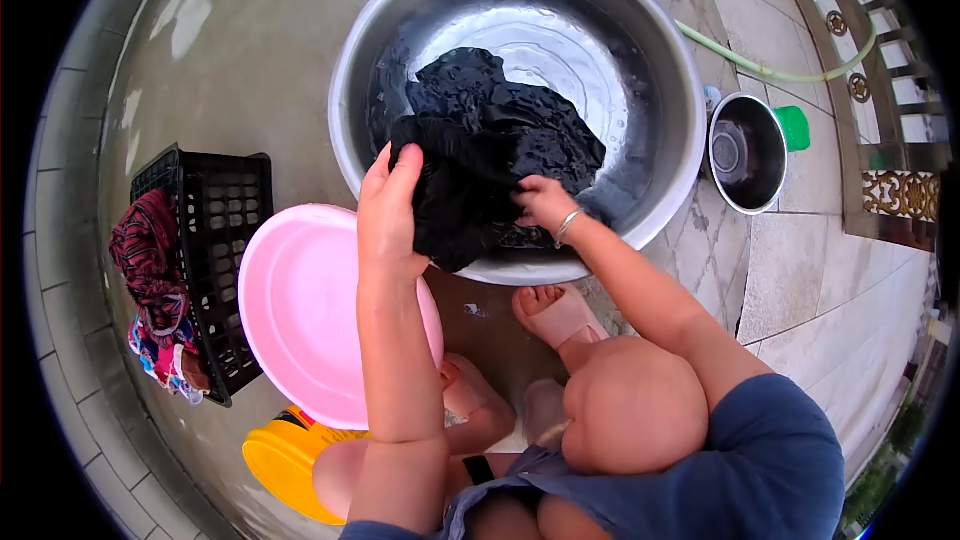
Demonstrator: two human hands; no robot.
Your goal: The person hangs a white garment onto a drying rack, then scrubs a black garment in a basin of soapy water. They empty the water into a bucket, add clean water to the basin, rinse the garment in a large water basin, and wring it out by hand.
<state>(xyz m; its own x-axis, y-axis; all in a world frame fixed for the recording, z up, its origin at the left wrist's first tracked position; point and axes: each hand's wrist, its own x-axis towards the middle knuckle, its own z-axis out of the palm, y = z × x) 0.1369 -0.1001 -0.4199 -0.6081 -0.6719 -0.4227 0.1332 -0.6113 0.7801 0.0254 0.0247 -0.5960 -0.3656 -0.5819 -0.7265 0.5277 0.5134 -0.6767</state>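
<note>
A large metal basin (672, 70) holds water and a dark wet garment (545, 130), part of it sunk in the water. At the basin's near left side, my left hand (390, 202) grips a bunched black part of the cloth, thumb on top. My right hand (545, 205), with a bracelet at the wrist, is closed on the same cloth nearer the middle. Between the two hands the black fabric hangs over the near rim. The fingertips of both hands are partly hidden by the cloth.
Left of the basin are a pink plastic basin (300, 310) and a black crate (225, 240) with patterned clothes (150, 250) over its side. A yellow object (285, 460) lies below. At right are a small metal pot (745, 152), a green item (793, 127) and a hose (770, 72).
</note>
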